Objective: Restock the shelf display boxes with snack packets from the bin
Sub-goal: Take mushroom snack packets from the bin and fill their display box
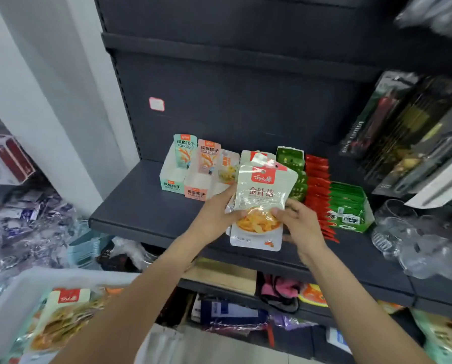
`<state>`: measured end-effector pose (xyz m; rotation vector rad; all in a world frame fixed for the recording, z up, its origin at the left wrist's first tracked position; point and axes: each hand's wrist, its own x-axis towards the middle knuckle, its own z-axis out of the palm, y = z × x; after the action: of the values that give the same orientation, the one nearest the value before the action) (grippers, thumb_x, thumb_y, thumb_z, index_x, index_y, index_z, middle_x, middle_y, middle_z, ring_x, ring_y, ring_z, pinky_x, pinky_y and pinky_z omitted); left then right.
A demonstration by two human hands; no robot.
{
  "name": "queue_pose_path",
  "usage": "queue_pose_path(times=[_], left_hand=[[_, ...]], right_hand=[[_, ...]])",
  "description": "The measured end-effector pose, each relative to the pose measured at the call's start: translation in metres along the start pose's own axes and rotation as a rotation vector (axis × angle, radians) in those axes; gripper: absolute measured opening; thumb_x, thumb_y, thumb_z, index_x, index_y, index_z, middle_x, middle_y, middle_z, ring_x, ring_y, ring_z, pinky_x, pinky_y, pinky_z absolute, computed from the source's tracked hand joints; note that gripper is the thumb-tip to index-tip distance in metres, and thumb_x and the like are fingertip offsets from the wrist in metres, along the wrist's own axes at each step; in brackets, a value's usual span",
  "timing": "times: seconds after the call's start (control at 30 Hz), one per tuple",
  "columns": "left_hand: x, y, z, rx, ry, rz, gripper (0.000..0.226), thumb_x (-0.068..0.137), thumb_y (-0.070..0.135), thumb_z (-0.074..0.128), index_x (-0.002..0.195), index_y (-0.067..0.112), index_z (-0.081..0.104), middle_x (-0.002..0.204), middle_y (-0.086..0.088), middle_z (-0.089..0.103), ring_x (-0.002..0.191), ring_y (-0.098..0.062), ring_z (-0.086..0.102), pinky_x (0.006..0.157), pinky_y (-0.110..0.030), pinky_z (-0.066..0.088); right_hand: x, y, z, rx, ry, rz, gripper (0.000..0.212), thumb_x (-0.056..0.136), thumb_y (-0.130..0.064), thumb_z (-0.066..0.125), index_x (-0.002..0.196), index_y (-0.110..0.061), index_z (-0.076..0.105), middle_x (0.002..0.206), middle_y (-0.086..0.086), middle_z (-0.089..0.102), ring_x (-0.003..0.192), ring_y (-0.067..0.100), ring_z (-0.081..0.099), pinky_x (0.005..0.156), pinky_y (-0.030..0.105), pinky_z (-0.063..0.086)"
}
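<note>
Both hands hold snack packets at mid-frame, in front of the shelf.

The left hand (214, 214) and right hand (297, 222) each pinch the pale packets (263, 198), thumbs on the front one, just before the dark shelf (141, 203) and its display boxes (185, 179). The white bin (15, 298) sits at lower left with more packets inside.
</note>
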<state>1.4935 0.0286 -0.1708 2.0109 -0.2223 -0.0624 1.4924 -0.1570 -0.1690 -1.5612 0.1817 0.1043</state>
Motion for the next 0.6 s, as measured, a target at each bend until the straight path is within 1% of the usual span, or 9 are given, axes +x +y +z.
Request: queue_pose_path(times=[0.07, 0.13, 0.23, 0.3, 0.37, 0.4, 0.47, 0.53, 0.6], left_hand=[[0.016, 0.012, -0.001, 0.049, 0.083, 0.012, 0.054, 0.089, 0.012, 0.061, 0.138, 0.026, 0.042, 0.120, 0.013, 0.056, 0.105, -0.006, 0.052, 0.092, -0.024, 0.043], [0.035, 0.018, -0.005, 0.102, 0.194, 0.013, 0.045, 0.089, 0.012, 0.062, 0.130, 0.023, 0.049, 0.105, 0.009, 0.058, 0.089, -0.008, 0.055, 0.079, -0.020, 0.046], [0.066, 0.022, -0.015, 0.097, 0.256, 0.041, 0.039, 0.087, 0.016, 0.065, 0.124, 0.021, 0.053, 0.092, 0.008, 0.060, 0.083, -0.010, 0.061, 0.071, -0.017, 0.047], [0.087, 0.023, -0.023, 0.073, 0.247, 0.069, 0.036, 0.089, 0.017, 0.063, 0.123, 0.020, 0.054, 0.096, 0.006, 0.064, 0.087, -0.009, 0.061, 0.072, -0.018, 0.050], [0.108, 0.020, -0.029, 0.064, 0.235, 0.115, 0.032, 0.093, 0.018, 0.056, 0.125, 0.017, 0.053, 0.109, 0.001, 0.066, 0.097, -0.010, 0.061, 0.081, -0.026, 0.052], [0.119, 0.015, -0.031, 0.075, 0.236, 0.125, 0.031, 0.095, 0.018, 0.052, 0.126, 0.016, 0.053, 0.113, -0.001, 0.065, 0.100, -0.010, 0.060, 0.085, -0.026, 0.050], [0.140, 0.002, -0.035, 0.114, 0.230, 0.104, 0.032, 0.096, 0.015, 0.048, 0.128, 0.014, 0.053, 0.116, -0.004, 0.064, 0.106, -0.013, 0.058, 0.088, -0.021, 0.045], [0.160, -0.011, -0.036, 0.190, 0.172, 0.068, 0.036, 0.094, 0.010, 0.051, 0.131, 0.012, 0.050, 0.126, -0.006, 0.059, 0.115, -0.016, 0.054, 0.094, -0.021, 0.042], [0.175, -0.020, -0.033, 0.304, 0.075, 0.044, 0.046, 0.092, 0.013, 0.056, 0.136, 0.013, 0.045, 0.137, -0.008, 0.050, 0.124, -0.019, 0.048, 0.100, -0.026, 0.037]], right_hand=[[0.017, -0.008, -0.001, -0.008, 0.014, -0.024, 0.019, 0.089, -0.007, 0.061, 0.106, -0.013, 0.064, 0.098, 0.002, 0.071, 0.078, 0.011, 0.068, 0.056, 0.023, 0.053], [0.035, -0.017, 0.002, -0.019, 0.025, -0.049, 0.016, 0.091, -0.008, 0.060, 0.104, -0.015, 0.064, 0.104, 0.002, 0.070, 0.088, 0.014, 0.067, 0.063, 0.026, 0.054], [0.061, -0.031, 0.005, -0.008, 0.043, -0.102, 0.015, 0.091, -0.009, 0.059, 0.103, -0.016, 0.064, 0.100, -0.001, 0.069, 0.083, 0.007, 0.067, 0.064, 0.023, 0.056], [0.079, -0.041, 0.006, -0.024, 0.054, -0.135, 0.016, 0.091, -0.009, 0.059, 0.105, -0.015, 0.064, 0.098, -0.003, 0.069, 0.080, 0.003, 0.067, 0.062, 0.020, 0.056], [0.098, -0.050, 0.006, -0.019, 0.077, -0.165, 0.015, 0.091, -0.010, 0.059, 0.104, -0.015, 0.064, 0.100, -0.003, 0.069, 0.081, 0.003, 0.066, 0.064, 0.020, 0.055], [0.107, -0.054, 0.007, -0.005, 0.096, -0.180, 0.014, 0.091, -0.010, 0.058, 0.103, -0.015, 0.064, 0.100, -0.003, 0.070, 0.083, 0.003, 0.067, 0.067, 0.022, 0.055], [0.123, -0.061, 0.006, 0.050, 0.152, -0.208, 0.013, 0.092, -0.009, 0.057, 0.100, -0.016, 0.063, 0.100, -0.003, 0.070, 0.085, 0.004, 0.067, 0.071, 0.026, 0.055], [0.135, -0.066, 0.004, 0.108, 0.203, -0.237, 0.013, 0.092, -0.007, 0.056, 0.101, -0.014, 0.063, 0.099, -0.002, 0.070, 0.086, 0.006, 0.067, 0.075, 0.028, 0.055], [0.144, -0.070, 0.002, 0.128, 0.241, -0.248, 0.013, 0.093, -0.007, 0.055, 0.100, -0.014, 0.062, 0.100, -0.002, 0.069, 0.090, 0.009, 0.066, 0.077, 0.030, 0.055]])
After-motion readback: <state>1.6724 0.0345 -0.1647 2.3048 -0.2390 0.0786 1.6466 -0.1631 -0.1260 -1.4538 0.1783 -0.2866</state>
